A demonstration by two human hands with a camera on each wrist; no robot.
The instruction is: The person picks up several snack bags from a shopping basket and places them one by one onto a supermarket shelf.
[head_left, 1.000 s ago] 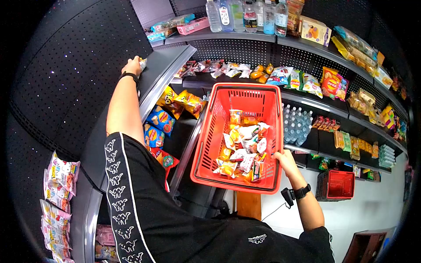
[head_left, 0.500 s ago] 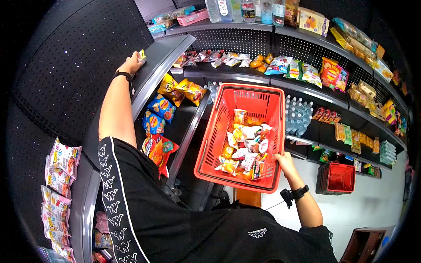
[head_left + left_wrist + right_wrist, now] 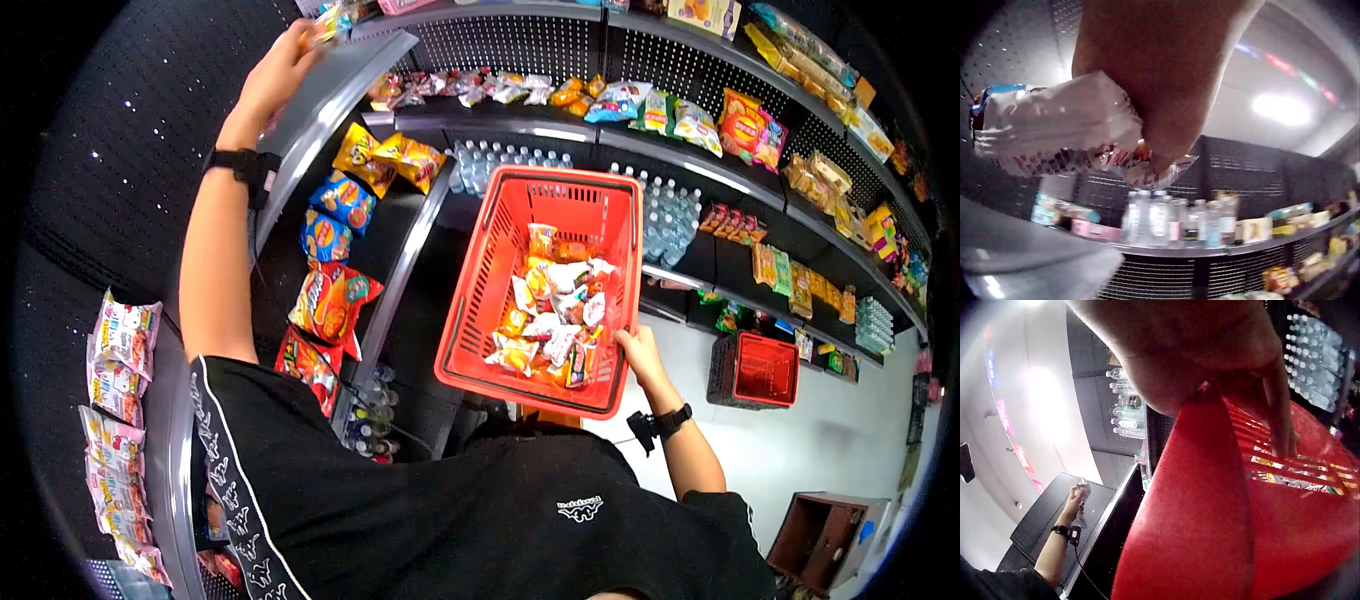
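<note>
My left hand (image 3: 275, 78) is raised above the top shelf at the upper left, its fingers pinching a small packet (image 3: 330, 22). The left wrist view shows that packet (image 3: 1060, 125) as whitish plastic with a red-checked edge, hanging beside the hand (image 3: 1154, 81). With my right hand (image 3: 643, 355), I grip the right rim of a red basket (image 3: 455, 340). In the right wrist view, that hand's (image 3: 1210, 356) fingers curl over the basket's wall (image 3: 1191, 506). Small snack packets (image 3: 560, 320) in white and orange lie inside the basket.
Red, blue and yellow chip bags (image 3: 333, 305) lie on the left shelf, below the top shelf (image 3: 330, 95). Shelves behind hold snacks and water bottles (image 3: 665, 220). Another red basket (image 3: 765, 370) stands on the floor, right. Pink-white bags (image 3: 120, 380) line the far left.
My left hand has risen from the top shelf with the packet, moving up and away from its surface. My right hand keeps its grip on the basket. The head view has shifted slightly.
</note>
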